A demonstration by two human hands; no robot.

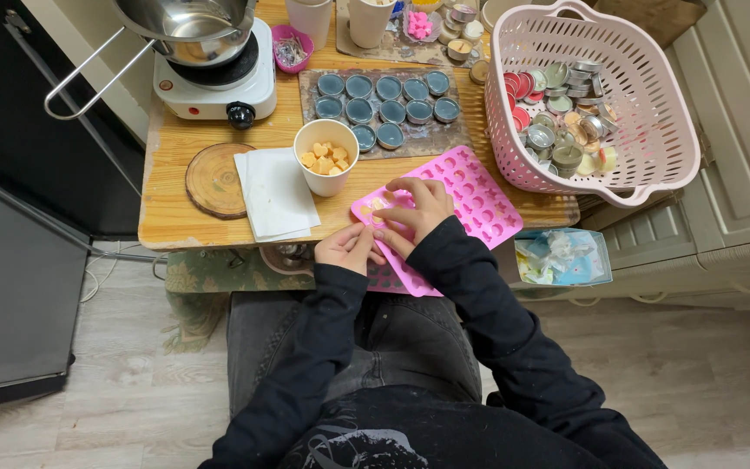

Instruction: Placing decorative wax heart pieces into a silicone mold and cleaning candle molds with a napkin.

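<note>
— What does the mould look like, and where is it?

— The pink silicone mould (pixel 470 195) is a flat, flexible sheet full of small shaped cavities. It lies at a slant across the front edge of the wooden table (pixel 167 204), its near end hanging over the edge toward the person's lap. Most cavities look empty; a pale orange piece shows in one near the hands.

— And the hands?

— The right hand (pixel 414 211) lies on top of the mould's near end, fingers curled and pressing down on the silicone. The left hand (pixel 349 247) grips the mould's near corner from the edge, thumb and fingers pinched together on it. Whether either hand also holds a loose piece cannot be told.

— What stands nearby?

— A white paper cup (pixel 326 156) with orange wax pieces sits just beyond the mould, beside a white napkin (pixel 275 195) and a round wooden coaster (pixel 214 180). Further back is a tray of blue-filled tealight cups (pixel 385 108), and to the right a pink basket (pixel 644 95) of metal tealight tins.
</note>
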